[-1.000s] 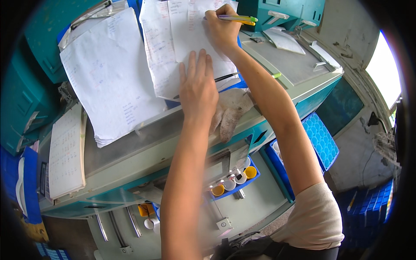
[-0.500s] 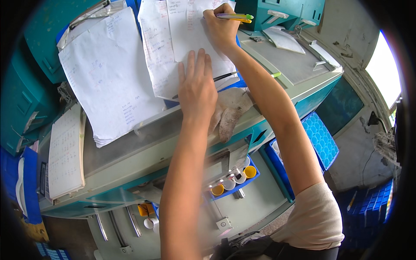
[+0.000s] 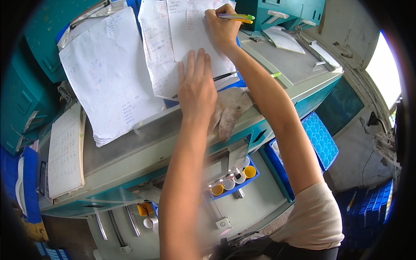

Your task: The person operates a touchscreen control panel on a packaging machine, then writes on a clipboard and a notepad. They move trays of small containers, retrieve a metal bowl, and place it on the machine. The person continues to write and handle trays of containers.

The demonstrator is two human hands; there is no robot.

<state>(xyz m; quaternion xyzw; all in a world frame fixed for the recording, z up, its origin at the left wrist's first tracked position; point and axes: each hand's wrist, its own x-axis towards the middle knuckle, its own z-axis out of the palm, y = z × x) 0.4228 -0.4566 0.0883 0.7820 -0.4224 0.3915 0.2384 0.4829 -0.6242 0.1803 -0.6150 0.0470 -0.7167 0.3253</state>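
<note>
My right hand (image 3: 222, 28) grips a yellow-green pen (image 3: 236, 17) with its tip on a handwritten white sheet (image 3: 190, 34) near the top of the view. My left hand (image 3: 197, 89) lies flat, fingers together, on the lower part of the same sheets and holds them down. A dark pen (image 3: 223, 77) pokes out from under the left hand. The sheets rest on a blue clipboard on a grey-topped teal cabinet (image 3: 143, 143).
A thick stack of white papers (image 3: 108, 82) lies left of the hands, an open notebook (image 3: 65, 151) further left. A dirty work glove (image 3: 229, 112) hangs over the cabinet edge. Below, a blue tray holds small capped vials (image 3: 234, 180). A blue rack (image 3: 320, 138) stands at right.
Both hands stay nearly where they were; the right hand with the pen has shifted slightly along the sheet.
</note>
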